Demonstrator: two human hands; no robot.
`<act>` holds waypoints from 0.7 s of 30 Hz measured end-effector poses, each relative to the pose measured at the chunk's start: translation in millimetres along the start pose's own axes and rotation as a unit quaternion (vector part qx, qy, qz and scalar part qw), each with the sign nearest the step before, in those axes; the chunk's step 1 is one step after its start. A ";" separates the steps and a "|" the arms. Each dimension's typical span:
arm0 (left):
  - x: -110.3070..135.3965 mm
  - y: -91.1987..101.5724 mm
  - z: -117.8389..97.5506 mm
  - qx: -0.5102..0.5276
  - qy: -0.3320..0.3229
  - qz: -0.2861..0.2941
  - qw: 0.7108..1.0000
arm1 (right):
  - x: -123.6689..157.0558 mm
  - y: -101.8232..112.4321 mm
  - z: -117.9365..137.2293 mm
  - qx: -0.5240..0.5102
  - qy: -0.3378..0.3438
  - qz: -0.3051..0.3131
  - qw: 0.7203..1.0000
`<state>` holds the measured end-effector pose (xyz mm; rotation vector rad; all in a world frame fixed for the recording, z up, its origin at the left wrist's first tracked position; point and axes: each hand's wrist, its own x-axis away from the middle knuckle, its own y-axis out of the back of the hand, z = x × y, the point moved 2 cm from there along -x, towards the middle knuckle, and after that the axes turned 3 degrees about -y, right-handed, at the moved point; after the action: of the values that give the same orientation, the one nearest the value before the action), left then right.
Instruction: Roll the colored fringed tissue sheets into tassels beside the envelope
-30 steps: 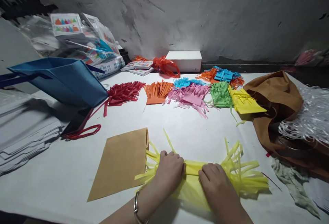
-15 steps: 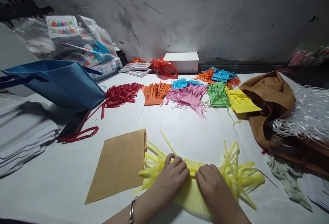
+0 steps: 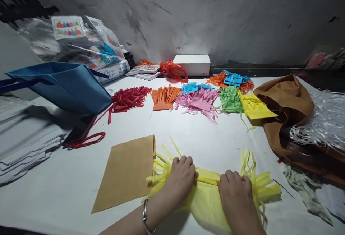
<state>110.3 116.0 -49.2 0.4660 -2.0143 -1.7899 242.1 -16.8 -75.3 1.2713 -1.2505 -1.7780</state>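
Observation:
Yellow tissue paper (image 3: 207,199) with fringed strips at both ends lies on the white table in front of me. Along its far edge runs a narrow rolled fold. My left hand (image 3: 181,175), with a silver bracelet at the wrist, has its fingers curled over this fold on the left. Farther right, my right hand (image 3: 235,195) grips the same fold, fingers bent around it. A stretch of the fold shows between the hands. Beside the left fringe lies a flat brown paper bag (image 3: 128,174), its right edge touching the strips.
Fringed paper bundles in red (image 3: 129,98), orange (image 3: 165,98), pink (image 3: 199,100), green (image 3: 230,99) and yellow (image 3: 254,105) line the back. A blue fabric bag (image 3: 61,87) stands left. Brown cloth (image 3: 285,102) and white strings (image 3: 320,123) lie right. A white box (image 3: 192,65) stands by the wall.
My right hand has moved to the right along the fold, widening the gap between my hands. More of the rolled fold shows between them. My left hand has shifted slightly.

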 end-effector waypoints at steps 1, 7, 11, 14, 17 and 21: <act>-0.9 0.3 0.2 0.001 0.001 0.001 1.000 | -1.1 2.0 1.4 0.004 -0.009 -0.006 1.000; 0.9 3.5 0.4 0.020 0.001 -0.017 1.000 | -7.2 3.4 18.6 -0.130 0.122 -0.075 0.981; 7.1 6.1 0.4 0.048 -0.033 -0.043 0.997 | -11.3 -1.3 20.5 -0.150 0.146 -0.059 0.976; 11.2 5.4 -1.4 0.064 -0.114 -0.085 0.988 | -13.1 -1.7 19.0 -0.164 0.137 -0.056 0.975; 12.2 1.8 -2.0 0.057 -0.156 -0.108 0.980 | -13.4 -3.8 21.5 -0.165 0.141 -0.047 0.975; 12.2 -1.8 -0.4 0.062 -0.164 -0.094 0.980 | -10.1 -8.1 19.5 -0.151 0.160 -0.036 0.975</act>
<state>99.9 109.3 -50.0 0.4344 -2.3862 -1.9667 227.7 1.6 -77.5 1.3677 -0.7332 -1.6547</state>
